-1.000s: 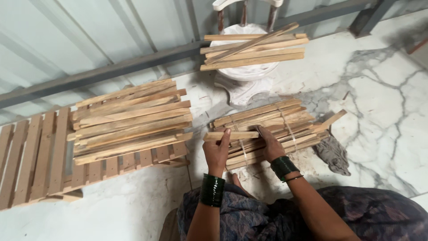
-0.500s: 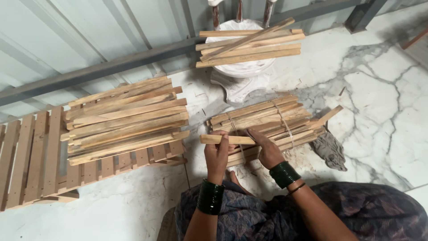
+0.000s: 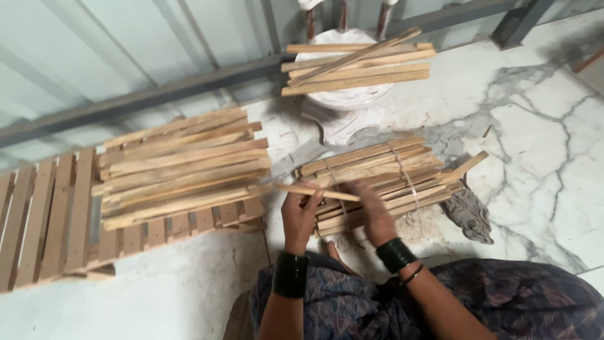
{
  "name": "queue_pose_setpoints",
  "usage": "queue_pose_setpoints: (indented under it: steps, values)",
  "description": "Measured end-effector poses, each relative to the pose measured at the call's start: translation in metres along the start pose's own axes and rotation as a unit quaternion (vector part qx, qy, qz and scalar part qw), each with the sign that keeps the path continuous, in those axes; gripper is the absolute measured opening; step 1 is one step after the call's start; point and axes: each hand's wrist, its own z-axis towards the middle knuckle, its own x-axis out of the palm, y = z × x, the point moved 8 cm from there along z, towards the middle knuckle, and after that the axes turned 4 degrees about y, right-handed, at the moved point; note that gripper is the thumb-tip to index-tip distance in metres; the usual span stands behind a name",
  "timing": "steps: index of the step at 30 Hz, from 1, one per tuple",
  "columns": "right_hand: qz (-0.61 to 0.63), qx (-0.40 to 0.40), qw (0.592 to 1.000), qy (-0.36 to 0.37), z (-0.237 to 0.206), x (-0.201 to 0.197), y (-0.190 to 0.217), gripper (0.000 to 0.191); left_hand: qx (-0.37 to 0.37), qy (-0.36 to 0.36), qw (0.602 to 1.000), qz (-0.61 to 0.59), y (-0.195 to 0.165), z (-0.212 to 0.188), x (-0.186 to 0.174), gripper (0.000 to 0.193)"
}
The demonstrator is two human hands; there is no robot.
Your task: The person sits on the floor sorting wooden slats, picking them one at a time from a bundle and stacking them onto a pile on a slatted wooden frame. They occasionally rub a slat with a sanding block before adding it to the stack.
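Left hand (image 3: 300, 216) grip pinched on thin stick (image 3: 318, 192); right hand (image 3: 371, 211) grip unclear (blurred), over tied bundle (image 3: 384, 179).

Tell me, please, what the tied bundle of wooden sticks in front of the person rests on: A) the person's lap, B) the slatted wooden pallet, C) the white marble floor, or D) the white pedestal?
C: the tied bundle of wooden sticks lies directly on the white marble floor, apart from the slatted wooden pallet and the white pedestal.
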Motion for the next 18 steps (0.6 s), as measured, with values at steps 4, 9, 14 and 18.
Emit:
queue_pose_setpoints:
  steps: [4, 9, 14, 18]
  values:
    - [0.025, 0.130, 0.990, 0.041, -0.011, 0.001, -0.056, 0.067, -0.016, -0.006, 1.000, -0.006, 0.009, 0.005, 0.004, 0.020]
    - [0.017, 0.037, 0.999, 0.029, 0.003, 0.012, -0.011, 0.077, -0.077, -0.041, 0.995, 0.036, 0.019, 0.005, 0.005, 0.022]
    - [0.075, -0.031, 0.996, 0.027, 0.001, 0.028, 0.024, 0.081, -0.013, -0.014, 1.000, 0.018, 0.008, 0.002, -0.006, 0.016]
    - [0.025, 0.015, 0.998, 0.054, -0.010, 0.023, -0.027, 0.083, 0.004, 0.000, 1.000, 0.024, 0.004, 0.004, -0.008, 0.016]
